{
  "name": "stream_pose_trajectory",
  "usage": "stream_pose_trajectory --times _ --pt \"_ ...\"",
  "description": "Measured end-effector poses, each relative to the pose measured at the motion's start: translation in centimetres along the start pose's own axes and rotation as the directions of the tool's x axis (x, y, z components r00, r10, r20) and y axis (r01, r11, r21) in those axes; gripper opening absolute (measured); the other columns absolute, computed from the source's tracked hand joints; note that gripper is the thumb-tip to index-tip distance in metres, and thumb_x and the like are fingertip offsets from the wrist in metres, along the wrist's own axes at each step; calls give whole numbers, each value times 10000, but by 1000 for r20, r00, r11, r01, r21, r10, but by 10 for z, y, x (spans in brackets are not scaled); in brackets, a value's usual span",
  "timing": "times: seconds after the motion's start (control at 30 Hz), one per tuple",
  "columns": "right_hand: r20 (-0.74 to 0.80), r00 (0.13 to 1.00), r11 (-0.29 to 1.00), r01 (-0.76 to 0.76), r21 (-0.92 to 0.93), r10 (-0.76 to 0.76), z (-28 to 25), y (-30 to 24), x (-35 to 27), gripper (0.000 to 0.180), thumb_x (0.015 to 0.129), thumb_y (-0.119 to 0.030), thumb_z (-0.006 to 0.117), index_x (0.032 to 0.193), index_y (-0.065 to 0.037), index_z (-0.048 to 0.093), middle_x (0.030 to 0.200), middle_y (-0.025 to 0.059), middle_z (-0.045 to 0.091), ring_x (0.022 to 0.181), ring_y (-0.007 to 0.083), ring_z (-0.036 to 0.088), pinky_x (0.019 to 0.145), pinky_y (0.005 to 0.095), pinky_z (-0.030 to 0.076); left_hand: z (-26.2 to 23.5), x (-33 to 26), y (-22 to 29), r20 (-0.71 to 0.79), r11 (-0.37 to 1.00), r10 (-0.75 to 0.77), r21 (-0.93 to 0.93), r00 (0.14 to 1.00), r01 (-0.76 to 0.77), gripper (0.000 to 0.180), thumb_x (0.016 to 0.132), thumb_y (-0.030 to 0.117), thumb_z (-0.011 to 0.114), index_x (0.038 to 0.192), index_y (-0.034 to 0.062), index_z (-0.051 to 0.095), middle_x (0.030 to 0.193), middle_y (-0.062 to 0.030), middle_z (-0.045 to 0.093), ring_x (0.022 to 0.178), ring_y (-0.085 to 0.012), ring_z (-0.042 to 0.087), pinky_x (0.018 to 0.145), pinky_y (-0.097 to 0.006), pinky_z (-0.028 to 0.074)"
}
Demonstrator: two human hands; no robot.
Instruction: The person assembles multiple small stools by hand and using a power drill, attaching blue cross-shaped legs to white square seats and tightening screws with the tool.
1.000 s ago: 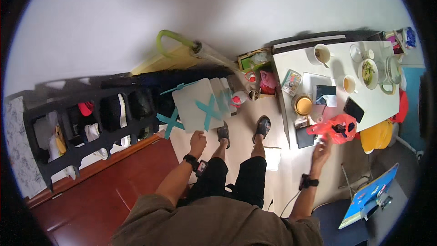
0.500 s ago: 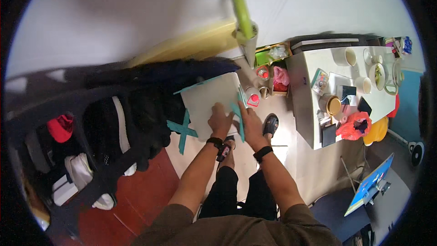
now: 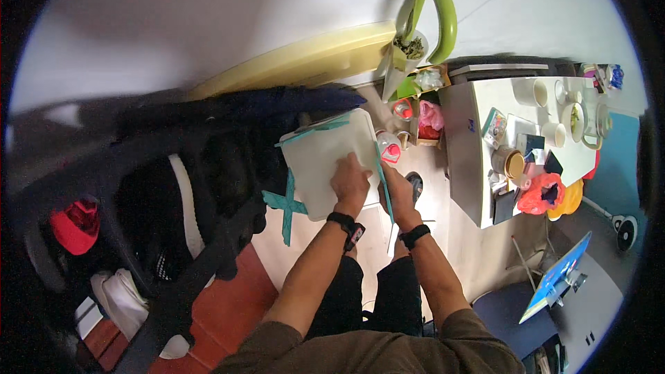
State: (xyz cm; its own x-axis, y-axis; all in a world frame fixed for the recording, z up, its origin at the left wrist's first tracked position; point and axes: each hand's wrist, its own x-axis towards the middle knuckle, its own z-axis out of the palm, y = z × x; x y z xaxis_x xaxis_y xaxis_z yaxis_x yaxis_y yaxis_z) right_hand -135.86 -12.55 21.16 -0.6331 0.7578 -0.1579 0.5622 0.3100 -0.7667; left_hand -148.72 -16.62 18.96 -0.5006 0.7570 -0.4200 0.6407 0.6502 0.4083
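A white rounded panel (image 3: 318, 166), its exact kind unclear, is in front of me above the floor. Teal strips (image 3: 284, 202) cross at its left side, and others run along its far and right edges. On the panel's face rests my left hand (image 3: 351, 181), index finger stretched out and the other fingers partly bent, holding nothing I can see. At the right edge, my right hand (image 3: 400, 187) grips the panel along the upright teal strip (image 3: 383, 190); its fingertips are partly hidden. Both wrists carry black bands.
Right stands a white table (image 3: 458, 159) with cups, jars and a red plastic bag (image 3: 542, 194). Bottles with red caps (image 3: 392, 152) stand beyond the panel. Dark clothes (image 3: 222, 166) pile on the left. A monitor (image 3: 557, 277) is at lower right.
The panel has shifted slightly right and nearer in view. My right hand has moved from over its face to its outer right edge. The view has also shifted a little.
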Motion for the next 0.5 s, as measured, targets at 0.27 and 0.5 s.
stream_pose_trajectory --times 0.27,0.5 --pt "-39 998 993 -46 113 50 -1 7 1 538 760 23 529 1279 -97 451 924 202 592 831 375 586 730 437 464 -11 57 9 12 713 682 211 731 -669 458 766 237 595 1220 187 558 1399 -194 306 1283 -443 268 1060 -537 225" --pt "20 998 995 -64 78 62 2 14 2 470 742 -88 565 1200 -150 483 825 129 555 799 338 581 677 431 461 -2 69 8 30 667 701 325 712 -670 372 745 232 610 1117 226 612 1407 -183 311 1275 -431 295 1049 -539 253"
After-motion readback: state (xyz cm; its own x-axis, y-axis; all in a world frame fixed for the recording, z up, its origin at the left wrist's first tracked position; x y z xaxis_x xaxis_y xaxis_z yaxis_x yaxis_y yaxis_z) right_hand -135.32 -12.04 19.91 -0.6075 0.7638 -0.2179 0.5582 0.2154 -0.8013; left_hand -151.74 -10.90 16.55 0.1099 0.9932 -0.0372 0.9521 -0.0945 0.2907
